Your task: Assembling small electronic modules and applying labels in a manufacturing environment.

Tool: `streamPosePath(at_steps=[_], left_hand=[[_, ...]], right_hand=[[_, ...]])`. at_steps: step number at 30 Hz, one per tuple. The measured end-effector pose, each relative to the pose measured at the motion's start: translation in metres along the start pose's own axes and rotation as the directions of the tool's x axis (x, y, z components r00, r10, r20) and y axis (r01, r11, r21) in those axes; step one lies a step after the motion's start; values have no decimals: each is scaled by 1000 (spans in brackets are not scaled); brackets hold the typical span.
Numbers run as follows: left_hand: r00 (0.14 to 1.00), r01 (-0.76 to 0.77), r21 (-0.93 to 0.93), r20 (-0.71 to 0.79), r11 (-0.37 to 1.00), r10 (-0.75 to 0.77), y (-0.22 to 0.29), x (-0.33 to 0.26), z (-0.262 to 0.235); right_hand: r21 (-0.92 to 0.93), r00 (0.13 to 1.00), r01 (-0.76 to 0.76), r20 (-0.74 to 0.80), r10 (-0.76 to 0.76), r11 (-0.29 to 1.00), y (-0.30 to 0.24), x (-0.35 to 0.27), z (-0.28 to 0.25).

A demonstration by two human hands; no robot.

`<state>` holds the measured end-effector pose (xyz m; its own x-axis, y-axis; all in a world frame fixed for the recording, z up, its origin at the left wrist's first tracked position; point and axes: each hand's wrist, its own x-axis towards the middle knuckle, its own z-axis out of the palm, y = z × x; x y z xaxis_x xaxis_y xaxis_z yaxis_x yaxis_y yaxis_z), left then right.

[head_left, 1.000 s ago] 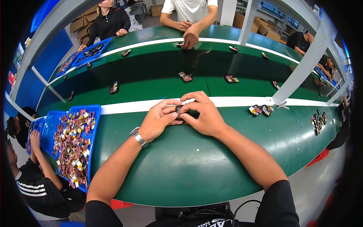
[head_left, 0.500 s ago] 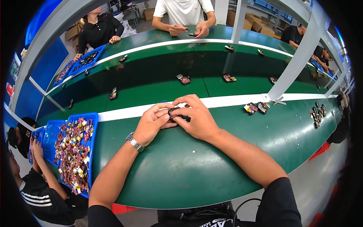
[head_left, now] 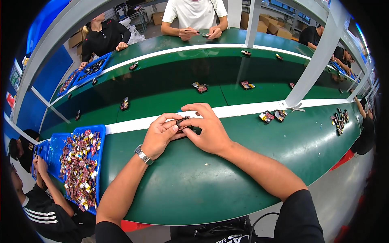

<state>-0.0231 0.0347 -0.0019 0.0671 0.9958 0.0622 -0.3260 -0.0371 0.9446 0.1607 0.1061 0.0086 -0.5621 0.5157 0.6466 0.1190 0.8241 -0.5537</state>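
A small black casing [head_left: 183, 123] is held between my two hands above the green worktop, just short of the white rail. My left hand [head_left: 160, 133], with a metal watch on the wrist, has its thumb and fingers closed around the casing. From the other side, the thumb and index finger of my right hand [head_left: 208, 131] press on it, while another finger sticks out beyond. A reddish edge shows at the casing near my thumbs. Most of the part is hidden by my fingers.
Left of me stands a blue tray [head_left: 100, 162] heaped with small reddish circuit boards. Paired parts [head_left: 267, 117] lie by the grey post [head_left: 310, 60], and a black cluster [head_left: 339, 120] sits farther right. Beyond the white rail, a green conveyor belt [head_left: 162, 97] carries scattered parts. Co-workers surround the bench.
My right hand has shifted slightly left and its fingers have spread a little, showing more of the casing. Parts on the belt have moved slightly right.
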Motion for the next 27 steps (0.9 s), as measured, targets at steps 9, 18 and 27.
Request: streamPosePath(at_steps=[9, 18, 27], left_hand=[[998, 54, -42, -11, 998, -55, 1, -1, -4], [996, 25, 29, -81, 999, -23, 2, -2, 4], [992, 37, 39, -119, 999, -32, 3, -1, 3]], right_hand=[[107, 994, -83, 84, 74, 991, 4, 1, 2], [122, 986, -120, 134, 103, 985, -1, 3, 2], [-113, 977, 204, -40, -210, 972, 0, 8, 7]])
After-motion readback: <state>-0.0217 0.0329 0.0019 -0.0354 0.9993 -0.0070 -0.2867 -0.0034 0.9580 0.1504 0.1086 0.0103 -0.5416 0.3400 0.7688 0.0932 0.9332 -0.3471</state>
